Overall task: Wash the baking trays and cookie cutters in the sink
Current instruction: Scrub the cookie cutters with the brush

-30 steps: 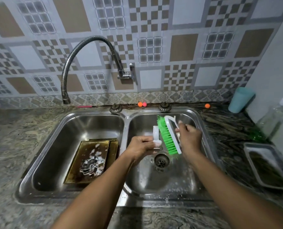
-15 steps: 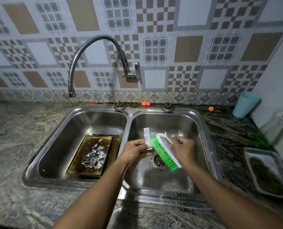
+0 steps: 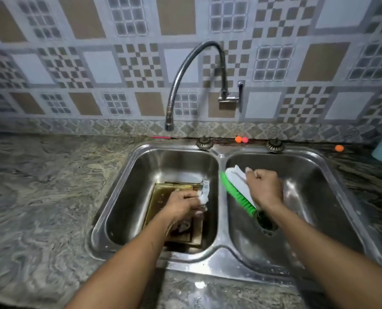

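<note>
Double stainless steel sink [image 3: 219, 253] set in a mottled stone counter [image 3: 40, 197]. Flexible grey metal tap [image 3: 185, 70] hangs over the left basin; no water seen running.

Left hand [image 3: 181, 204] is down in the left basin, fingers closed round a small white soapy piece [image 3: 204, 192], likely a cookie cutter, though blur keeps me from being sure. It sits just above the stacked brown-gold metal baking trays [image 3: 163, 197] lying flat on the basin floor. At least 2 trays by the offset edges; exact count unclear. Something pale and foamy lies on the trays under the wrist, possibly more cutters, too hidden to say.

Right hand [image 3: 264, 188] is over the right basin, fist closed on the white handle of a green-bristled scrub brush [image 3: 237, 192], bristles facing left, not touching anything. Dark drain [image 3: 267, 221] shows below the brush tip.

Judgement on progress: mid-task, soaping stage. The 1 piece in hand looks lathered. Trays appear stained and not rinsed; they look like the bulk of the work left, along with rinsing everything. Nothing clean is seen set aside in this view.
</note>
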Motion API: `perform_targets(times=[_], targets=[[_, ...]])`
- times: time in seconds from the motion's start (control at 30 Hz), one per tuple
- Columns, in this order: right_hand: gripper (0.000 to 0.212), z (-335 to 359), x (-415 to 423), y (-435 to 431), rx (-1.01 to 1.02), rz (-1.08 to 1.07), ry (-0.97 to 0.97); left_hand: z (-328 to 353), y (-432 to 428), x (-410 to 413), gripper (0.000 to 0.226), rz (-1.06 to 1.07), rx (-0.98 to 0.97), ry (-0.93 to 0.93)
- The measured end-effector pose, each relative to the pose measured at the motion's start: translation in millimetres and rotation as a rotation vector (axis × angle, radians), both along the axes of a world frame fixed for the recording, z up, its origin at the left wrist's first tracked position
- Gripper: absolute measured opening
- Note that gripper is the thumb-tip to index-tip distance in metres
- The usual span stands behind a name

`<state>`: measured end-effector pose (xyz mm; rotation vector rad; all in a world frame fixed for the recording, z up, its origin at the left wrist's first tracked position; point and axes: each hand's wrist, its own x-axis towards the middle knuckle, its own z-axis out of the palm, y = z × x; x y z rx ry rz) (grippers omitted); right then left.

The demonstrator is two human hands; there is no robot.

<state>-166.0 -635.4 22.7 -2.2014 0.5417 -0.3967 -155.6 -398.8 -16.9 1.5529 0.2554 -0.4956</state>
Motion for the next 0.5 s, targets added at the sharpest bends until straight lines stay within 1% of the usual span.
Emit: perform_targets(times=[0.03, 0.1, 0.23, 0.33, 0.4, 0.5], targets=[[0.056, 0.1, 7.3, 16.2, -0.001, 0.012, 0.019, -5.4, 16.1, 4.5, 0.017, 0.022, 0.071, -0.018], [0.054, -3.8, 17.9, 47.2, -0.003, 0.053, 0.063, -20.4, 47.9, 14.9, 0.019, 0.0, 0.265, -0.058], [0.054, -28.5, 30.5, 93.5, 0.026, 0.138, 0.133, -49.3, 98.6, 30.4, 0.027, -0.042, 0.592, -0.068], [0.054, -41.3, 34.2, 110.5, -0.004, 0.178, 0.174, -65.3, 118.5, 34.8, 0.03, -0.082, 0.704, -0.067], [0.053, -47.1, 35.0, 116.9, -0.048, 0.183, 0.22, -79.0, 124.7, 35.3, 0.029, -0.119, 0.738, -0.069], [0.052, -52.8, 34.9, 121.7, -0.039, 0.167, 0.272, -91.7, 124.7, 33.4, 0.031, -0.125, 0.768, -0.086]])
